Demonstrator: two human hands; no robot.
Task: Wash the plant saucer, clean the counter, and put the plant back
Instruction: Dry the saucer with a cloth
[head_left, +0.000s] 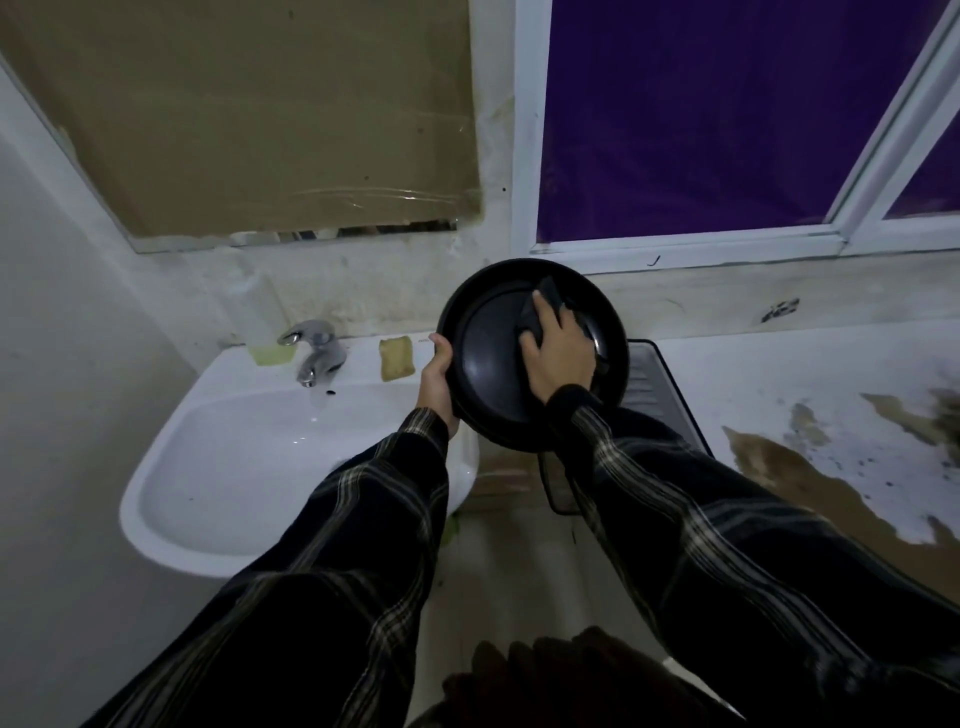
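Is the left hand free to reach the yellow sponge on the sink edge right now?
Probably not at once: the left hand grips the rim of the black saucer. The yellow sponge lies close beside it with nothing between, so once it lets go the way looks free.

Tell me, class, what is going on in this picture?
A person is cleaning a black plant saucer, held tilted up between the white sink and the stained counter. The left hand grips its rim, while the right hand presses a dark sponge against its face. The faucet shows no running water. A yellow sponge sits on the sink ledge.
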